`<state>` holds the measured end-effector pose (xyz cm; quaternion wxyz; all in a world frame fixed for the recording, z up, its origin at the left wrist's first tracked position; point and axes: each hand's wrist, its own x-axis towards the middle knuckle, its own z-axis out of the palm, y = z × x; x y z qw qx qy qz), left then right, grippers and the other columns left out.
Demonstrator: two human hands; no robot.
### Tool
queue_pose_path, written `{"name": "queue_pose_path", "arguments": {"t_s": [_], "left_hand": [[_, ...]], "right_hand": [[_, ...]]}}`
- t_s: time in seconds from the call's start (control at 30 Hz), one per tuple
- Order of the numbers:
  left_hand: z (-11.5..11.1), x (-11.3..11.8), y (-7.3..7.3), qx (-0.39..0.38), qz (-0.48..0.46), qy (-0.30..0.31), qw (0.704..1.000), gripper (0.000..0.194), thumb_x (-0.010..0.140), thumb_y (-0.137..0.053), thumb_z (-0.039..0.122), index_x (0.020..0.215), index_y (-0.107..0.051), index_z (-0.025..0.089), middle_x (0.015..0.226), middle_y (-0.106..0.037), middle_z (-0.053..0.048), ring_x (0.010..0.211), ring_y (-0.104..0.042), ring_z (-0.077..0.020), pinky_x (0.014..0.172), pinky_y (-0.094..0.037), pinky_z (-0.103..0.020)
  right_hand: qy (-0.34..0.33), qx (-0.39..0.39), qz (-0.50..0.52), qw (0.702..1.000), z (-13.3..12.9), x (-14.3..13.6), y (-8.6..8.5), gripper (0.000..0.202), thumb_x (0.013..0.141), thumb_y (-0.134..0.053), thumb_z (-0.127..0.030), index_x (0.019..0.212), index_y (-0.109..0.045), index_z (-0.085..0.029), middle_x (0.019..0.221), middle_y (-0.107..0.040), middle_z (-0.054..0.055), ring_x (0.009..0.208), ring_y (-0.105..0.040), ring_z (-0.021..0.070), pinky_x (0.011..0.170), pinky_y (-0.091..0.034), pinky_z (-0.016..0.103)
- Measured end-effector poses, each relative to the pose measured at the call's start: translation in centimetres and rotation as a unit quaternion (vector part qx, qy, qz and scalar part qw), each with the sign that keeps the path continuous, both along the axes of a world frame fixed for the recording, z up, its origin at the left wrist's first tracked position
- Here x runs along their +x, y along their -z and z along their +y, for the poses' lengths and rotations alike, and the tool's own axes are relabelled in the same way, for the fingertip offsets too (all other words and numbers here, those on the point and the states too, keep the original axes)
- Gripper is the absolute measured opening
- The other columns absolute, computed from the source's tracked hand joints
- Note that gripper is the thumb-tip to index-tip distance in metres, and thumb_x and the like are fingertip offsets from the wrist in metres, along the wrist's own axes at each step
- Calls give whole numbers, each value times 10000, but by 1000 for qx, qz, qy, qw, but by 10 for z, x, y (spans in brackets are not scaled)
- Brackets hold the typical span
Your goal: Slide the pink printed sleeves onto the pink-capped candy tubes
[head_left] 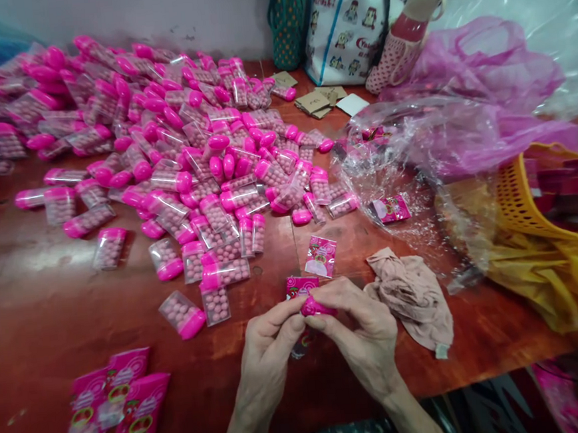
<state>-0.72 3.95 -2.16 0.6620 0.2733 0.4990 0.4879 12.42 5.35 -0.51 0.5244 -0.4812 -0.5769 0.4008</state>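
Between the fingertips of my left hand (272,351) and my right hand (366,337) is a small pink packet (315,306), pinched from both sides near the table's front edge. Part of another pink printed packet (299,285) shows just behind my fingers. Farther back lies a flat pink packet (321,256). Several filled pink packets (139,418) overlap at the front left. Clear containers of pink balls with bright pink caps (226,273) form a large pile behind and left of my hands.
A beige cloth (413,297) lies right of my right hand. Crumpled clear plastic (412,127), a yellow basket (512,192) and yellow plastic (534,284) cover the right side. Cardboard pieces (313,102), a white bag (347,32) and a bottle (405,34) stand or lie at the back.
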Motion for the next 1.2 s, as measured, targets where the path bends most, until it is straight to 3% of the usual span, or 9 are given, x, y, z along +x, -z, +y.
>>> {"name": "queue_pose_path", "arguments": {"t_s": [0.13,0.27,0.37,0.6,0.83,1.03,1.13,1.2], "left_hand": [[5,5,-7,-67,-89,-30,993,154,731,-677,221,858,-730,152,795,-730,-75,742,-668,-193,709,-524,-283],[12,8,-17,-93,-142,-66,983,266,782,-625,258,1029,-655,165,814,-719,-68,624,-666,-166,597,-545,-279],[13,6,-18,-80,-123,-93,985,365,771,-637,237,1132,-596,198,865,-714,-56,604,-663,-144,571,-543,-245],[9,6,-17,-90,-117,-45,988,289,784,-619,250,1060,-608,169,693,-698,-38,544,-657,-158,496,-533,-242],[10,12,-18,-127,-152,-46,979,263,761,-647,232,1011,-585,179,730,-705,-39,560,-664,-162,527,-538,-262],[12,15,-13,-83,-123,-104,983,176,718,-689,181,874,-612,157,749,-700,-23,713,-665,-150,687,-520,-247],[11,15,-9,-52,-84,-155,983,147,712,-691,152,829,-604,168,731,-689,2,655,-645,-112,633,-501,-196],[9,15,-7,-31,-53,-177,982,154,705,-694,133,819,-603,181,730,-682,18,646,-636,-100,621,-492,-179]], "right_hand": [[-10,-44,12,999,1,0,6,245,742,-692,-123,941,-709,-263,852,-700,24,770,-638,188,693,-529,320],[-8,-133,82,988,-1,3,15,304,787,-640,-138,1045,-671,-296,962,-706,9,800,-667,173,683,-555,284],[9,-105,45,993,-3,2,17,277,801,-621,-132,1018,-691,-287,962,-710,19,884,-658,192,753,-545,302],[36,-14,-20,999,-5,-3,17,284,840,-545,-116,1033,-688,-269,753,-688,16,650,-634,156,586,-526,266],[31,43,-134,990,-5,-4,13,233,850,-470,-76,922,-645,-212,669,-603,14,599,-563,150,561,-459,263],[74,-68,-109,989,-3,-2,9,184,892,-434,-154,798,-584,-205,695,-599,-2,628,-564,137,592,-433,239],[35,-113,-75,990,-4,-4,8,82,861,-527,-240,879,-595,-199,824,-626,24,786,-590,175,697,-453,267],[-9,-128,-74,989,-5,-7,9,137,805,-615,-256,923,-609,-186,885,-627,40,836,-586,195,735,-455,283]]}}
